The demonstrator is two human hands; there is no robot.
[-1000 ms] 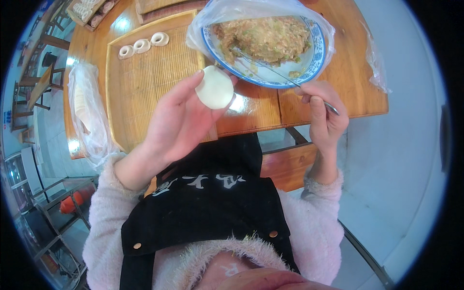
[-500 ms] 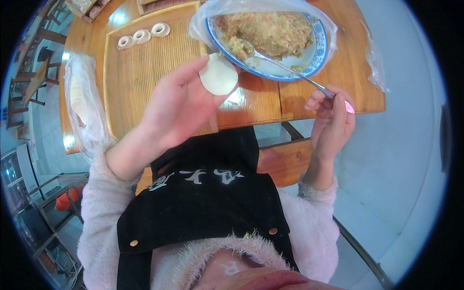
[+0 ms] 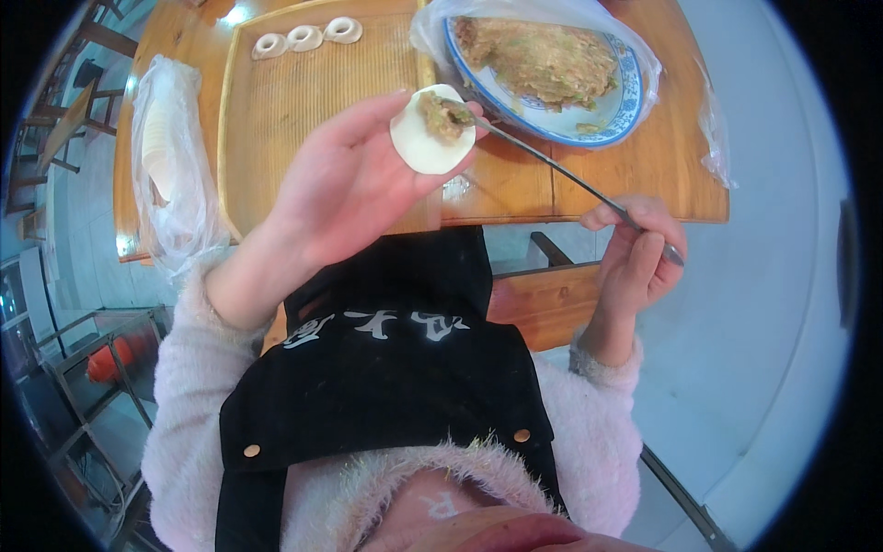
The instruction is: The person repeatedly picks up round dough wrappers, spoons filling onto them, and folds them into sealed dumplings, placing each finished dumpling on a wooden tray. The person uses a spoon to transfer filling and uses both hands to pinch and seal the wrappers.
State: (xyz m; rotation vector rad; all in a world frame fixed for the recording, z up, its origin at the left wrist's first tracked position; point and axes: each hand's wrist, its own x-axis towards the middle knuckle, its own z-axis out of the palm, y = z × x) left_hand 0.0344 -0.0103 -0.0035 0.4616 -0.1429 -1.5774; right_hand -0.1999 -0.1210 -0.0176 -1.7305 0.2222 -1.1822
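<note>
On the fingers of my left hand (image 3: 342,179) rests a round white dumpling wrapper (image 3: 418,152), its edge under the thumb. A clump of minced filling (image 3: 441,118) sits on the wrapper's upper part. My right hand (image 3: 639,253) pinches the handle end of a metal spoon (image 3: 563,171), whose bowl is at the filling and mostly hidden by it. Just beyond the wrapper stands a blue-and-white oval dish (image 3: 629,87) with a mound of greenish-brown minced filling (image 3: 543,63). Three folded dumplings (image 3: 304,38) line the far part of a bamboo tray (image 3: 322,110), left of the dish.
A clear plastic bag (image 3: 179,221) with a stack of pale wrappers (image 3: 156,161) lies along the wooden table's (image 3: 520,198) left side. Thin plastic surrounds the dish, and another piece (image 3: 713,138) hangs at the right edge. A wooden bench (image 3: 543,299) shows below the table.
The spoon has left the dish and brought a clump of filling onto the wrapper, which was bare. My right hand has moved slightly down; my left hand now sits slightly further right.
</note>
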